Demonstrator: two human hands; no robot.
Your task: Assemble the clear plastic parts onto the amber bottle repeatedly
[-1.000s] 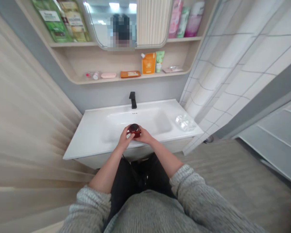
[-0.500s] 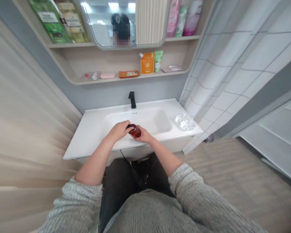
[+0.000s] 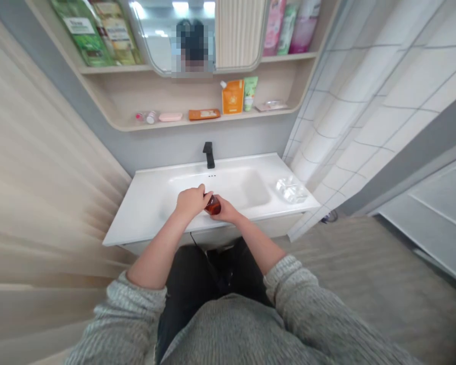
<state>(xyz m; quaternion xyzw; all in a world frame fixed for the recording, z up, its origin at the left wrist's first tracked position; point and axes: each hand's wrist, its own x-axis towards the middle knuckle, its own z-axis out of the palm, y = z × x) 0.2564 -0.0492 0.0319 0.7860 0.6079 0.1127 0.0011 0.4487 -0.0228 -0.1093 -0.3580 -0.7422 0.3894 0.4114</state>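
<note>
A small amber bottle (image 3: 213, 205) is held tilted over the front edge of the white sink (image 3: 251, 190). My right hand (image 3: 225, 209) wraps round its body from the right. On the left, my left hand (image 3: 192, 201) is closed over the bottle's dark top end, with the thumb along it. That hand covers most of the cap, so I cannot tell whether it is on or loose. Behind both hands stands a black faucet (image 3: 209, 155).
Clear plastic containers (image 3: 290, 189) sit on the counter at the right. A shelf above bears an orange pouch (image 3: 233, 97), a green tube (image 3: 250, 94), a pink soap box (image 3: 171, 117) and an orange packet (image 3: 204, 114). Curtains (image 3: 41, 167) hang on both sides.
My left hand has shifted slightly and turned over the bottle's top, now covering more of it. My right hand keeps its hold on the bottle. The view has moved a little.
</note>
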